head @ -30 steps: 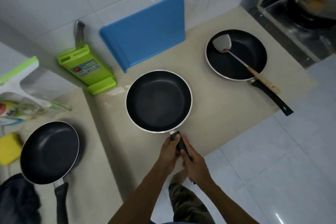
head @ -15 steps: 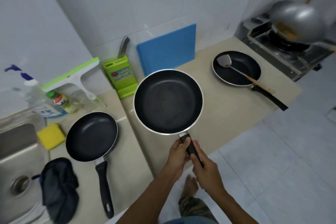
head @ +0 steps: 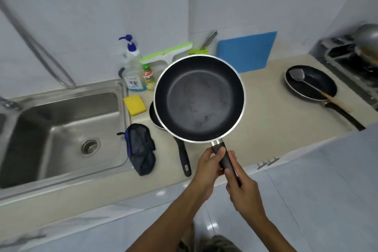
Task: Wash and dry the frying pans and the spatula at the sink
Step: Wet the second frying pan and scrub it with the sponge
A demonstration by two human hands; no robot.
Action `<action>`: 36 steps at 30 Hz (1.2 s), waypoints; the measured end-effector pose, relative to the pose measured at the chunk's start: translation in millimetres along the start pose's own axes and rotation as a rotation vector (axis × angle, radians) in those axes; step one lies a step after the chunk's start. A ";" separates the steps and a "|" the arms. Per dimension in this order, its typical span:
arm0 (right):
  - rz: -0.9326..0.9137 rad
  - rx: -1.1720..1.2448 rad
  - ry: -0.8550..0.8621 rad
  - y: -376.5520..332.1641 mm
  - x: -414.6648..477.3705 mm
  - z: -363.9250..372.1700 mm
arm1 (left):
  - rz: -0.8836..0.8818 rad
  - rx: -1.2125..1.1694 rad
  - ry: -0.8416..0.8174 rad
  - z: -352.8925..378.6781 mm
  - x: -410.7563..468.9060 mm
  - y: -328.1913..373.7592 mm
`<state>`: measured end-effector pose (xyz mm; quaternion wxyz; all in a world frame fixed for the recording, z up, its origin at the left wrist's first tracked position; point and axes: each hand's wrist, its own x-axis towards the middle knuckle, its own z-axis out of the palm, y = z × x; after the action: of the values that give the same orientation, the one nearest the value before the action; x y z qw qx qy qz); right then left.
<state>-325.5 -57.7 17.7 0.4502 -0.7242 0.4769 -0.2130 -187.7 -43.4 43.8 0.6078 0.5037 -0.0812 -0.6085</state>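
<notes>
While both hands grip its black handle, the frying pan [head: 199, 98] is held up above the table [head: 266, 112], its dark inside speckled with small marks. The left hand [head: 208, 166] wraps the handle just below the pan's rim. The right hand [head: 242, 188] curls round the handle just behind it. Beneath the held pan, a 2nd frying pan [head: 153, 115] lies on the table, mostly hidden, its handle pointing toward the front edge. A 3rd frying pan [head: 311, 96] sits well apart to the right, with the spatula [head: 313, 86] resting in it. The sink [head: 61, 129] lies to the left, a yellow sponge [head: 135, 104] and a dark cloth [head: 140, 149] beside it.
</notes>
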 end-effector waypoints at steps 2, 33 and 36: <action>-0.045 0.006 -0.047 -14.8 -4.9 15.3 | 0.039 -0.023 0.048 -20.7 -16.6 5.4; -0.169 -0.113 -0.518 -218.3 -0.1 461.3 | -0.126 -0.106 0.453 -494.4 -99.4 161.3; -0.149 -0.137 -0.499 -218.8 3.3 486.5 | -0.204 -0.141 0.428 -516.4 -98.4 173.6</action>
<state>144.2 188.4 -40.8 0.4870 -0.8162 0.3098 -0.0275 269.7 259.6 -29.7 0.5804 0.5829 0.1432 -0.5503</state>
